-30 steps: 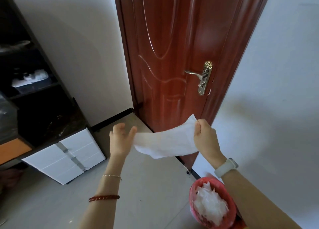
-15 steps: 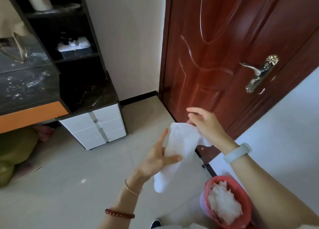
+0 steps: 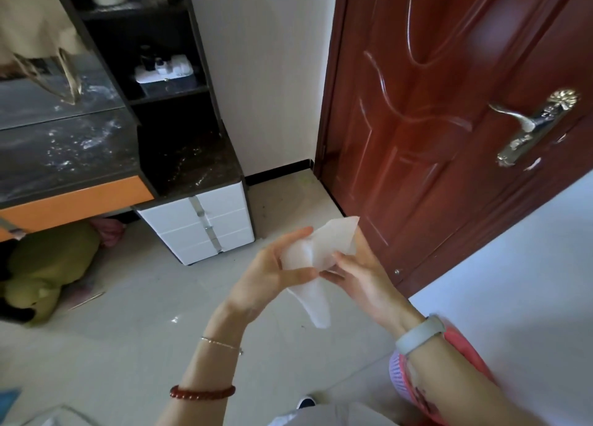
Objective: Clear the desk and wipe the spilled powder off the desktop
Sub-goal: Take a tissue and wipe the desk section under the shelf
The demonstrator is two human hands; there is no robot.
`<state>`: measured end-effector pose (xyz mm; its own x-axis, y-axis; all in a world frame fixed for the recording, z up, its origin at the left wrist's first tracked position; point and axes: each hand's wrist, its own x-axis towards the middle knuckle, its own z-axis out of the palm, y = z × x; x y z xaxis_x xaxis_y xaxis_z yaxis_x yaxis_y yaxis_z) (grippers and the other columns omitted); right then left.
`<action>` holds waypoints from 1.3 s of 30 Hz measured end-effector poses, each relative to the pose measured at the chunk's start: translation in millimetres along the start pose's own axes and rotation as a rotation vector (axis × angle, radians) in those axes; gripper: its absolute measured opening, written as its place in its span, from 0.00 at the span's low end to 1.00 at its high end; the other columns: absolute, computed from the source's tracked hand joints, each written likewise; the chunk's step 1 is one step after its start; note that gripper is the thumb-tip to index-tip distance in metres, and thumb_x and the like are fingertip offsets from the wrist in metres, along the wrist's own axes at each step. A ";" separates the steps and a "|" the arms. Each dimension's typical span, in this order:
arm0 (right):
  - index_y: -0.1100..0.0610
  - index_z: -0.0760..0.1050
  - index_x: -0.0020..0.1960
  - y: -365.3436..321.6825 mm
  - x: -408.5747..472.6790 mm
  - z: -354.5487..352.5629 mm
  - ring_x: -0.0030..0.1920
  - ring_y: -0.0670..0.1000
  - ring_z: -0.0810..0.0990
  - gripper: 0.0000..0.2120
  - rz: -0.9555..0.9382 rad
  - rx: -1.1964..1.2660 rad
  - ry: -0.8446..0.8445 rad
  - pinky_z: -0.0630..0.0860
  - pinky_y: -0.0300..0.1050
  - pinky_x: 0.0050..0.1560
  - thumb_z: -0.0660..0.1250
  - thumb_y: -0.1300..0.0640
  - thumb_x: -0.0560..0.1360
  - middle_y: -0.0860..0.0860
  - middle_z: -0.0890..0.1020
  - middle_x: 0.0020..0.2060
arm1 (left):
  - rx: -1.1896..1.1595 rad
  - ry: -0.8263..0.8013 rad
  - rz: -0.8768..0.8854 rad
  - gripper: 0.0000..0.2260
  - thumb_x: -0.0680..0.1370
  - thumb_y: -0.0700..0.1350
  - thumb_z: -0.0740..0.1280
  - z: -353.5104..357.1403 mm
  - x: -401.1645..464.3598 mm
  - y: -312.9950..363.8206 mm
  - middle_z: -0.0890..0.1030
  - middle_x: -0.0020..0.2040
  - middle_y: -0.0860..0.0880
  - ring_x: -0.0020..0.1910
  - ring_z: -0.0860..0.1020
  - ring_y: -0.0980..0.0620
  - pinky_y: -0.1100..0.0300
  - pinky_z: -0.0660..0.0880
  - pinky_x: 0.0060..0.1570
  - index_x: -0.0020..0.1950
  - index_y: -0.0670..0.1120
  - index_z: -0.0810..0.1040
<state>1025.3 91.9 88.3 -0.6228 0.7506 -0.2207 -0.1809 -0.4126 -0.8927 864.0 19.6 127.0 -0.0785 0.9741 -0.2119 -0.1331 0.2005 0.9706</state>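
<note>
Both hands clamped on white wipe (image 3: 317,258), L hand (image 3: 269,274), R hand (image 3: 362,274), powder-dusted desk (image 3: 70,156) behind

White wipe (image 3: 321,252), powder-streaked desktop (image 3: 64,149)

The wipe hangs crumpled above the floor; scattered white powder (image 3: 80,140) (thin, patchy) speckles the dark desktop.

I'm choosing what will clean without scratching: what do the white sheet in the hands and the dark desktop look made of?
White sheet: thin, soft, slightly translucent, drooping in folds; likely a wet wipe or tissue.
Desktop: dark, glossy, marble-patterned, reflecting light under white powder; stone or laminate, cannot tell which.
</note>
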 end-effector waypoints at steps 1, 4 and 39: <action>0.45 0.58 0.71 -3.4 1.6 0.4 0.51 0.53 0.79 0.32 -0.030 -0.097 0.042 0.76 0.50 0.53 0.66 0.62 0.73 0.56 0.79 0.53 | 0.052 0.027 -0.004 0.25 0.67 0.34 0.74 -1.9 0.0 -1.2 0.78 0.57 0.47 0.52 0.78 0.53 0.63 0.76 0.50 0.58 0.54 0.75; 0.37 0.47 0.72 -10.4 0.6 4.1 0.35 0.55 0.76 0.40 -0.119 -0.453 0.193 0.78 0.46 0.48 0.65 0.66 0.74 0.52 0.82 0.44 | 0.174 0.080 -0.019 0.21 0.69 0.35 0.72 -6.1 0.7 -5.4 0.80 0.51 0.49 0.47 0.79 0.52 0.63 0.76 0.50 0.57 0.53 0.76; 0.60 0.73 0.40 49.3 71.2 28.7 0.34 0.50 0.74 0.09 0.248 -0.418 0.400 0.70 0.39 0.32 0.57 0.63 0.78 0.54 0.76 0.35 | 1.242 0.338 0.049 0.24 0.74 0.58 0.52 -62.2 -3.0 -87.6 0.70 0.68 0.45 0.70 0.64 0.41 0.38 0.61 0.65 0.64 0.49 0.73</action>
<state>950.2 110.1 39.8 -0.2606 0.8268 -0.4984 0.2952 -0.4233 -0.8566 814.5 -7.3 35.5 -0.3263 0.9452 -0.0146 0.8668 0.3053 0.3943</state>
